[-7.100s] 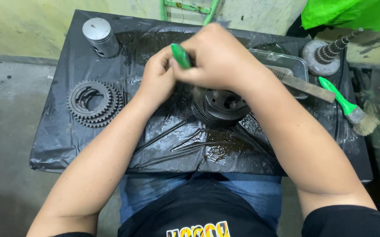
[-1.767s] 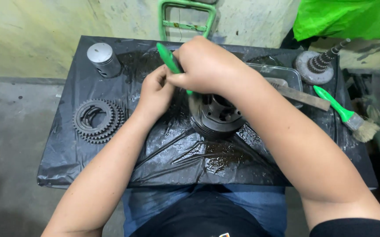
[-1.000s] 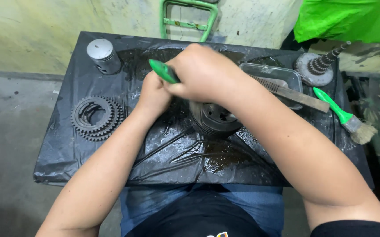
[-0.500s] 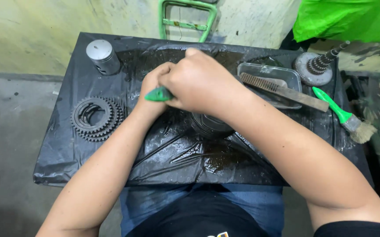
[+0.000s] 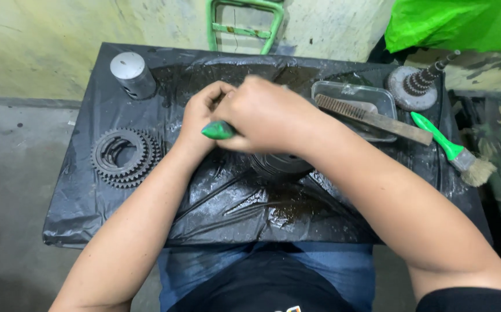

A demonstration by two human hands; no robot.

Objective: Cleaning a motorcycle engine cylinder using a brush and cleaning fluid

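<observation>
My right hand (image 5: 270, 115) is closed around a green-handled brush (image 5: 218, 130); only the handle's end shows, pointing left. Under that hand sits a dark round metal part (image 5: 280, 166) on a black plastic sheet (image 5: 227, 202), mostly hidden by my hand and forearm. My left hand (image 5: 201, 118) curls against the far left side of the part, touching my right hand. Whether it grips the part I cannot see.
A stack of toothed gear rings (image 5: 125, 157) lies at the left. A grey metal cylinder (image 5: 132, 74) stands at the back left. At the right are a clear tray (image 5: 354, 95) with a wire brush (image 5: 372, 118), a geared shaft (image 5: 418, 86) and a second green paintbrush (image 5: 453, 151).
The green handle has swung down from pointing up and away to lying level, pointing left. My right hand has shifted over the round part, covering it. My left hand stays beside it.
</observation>
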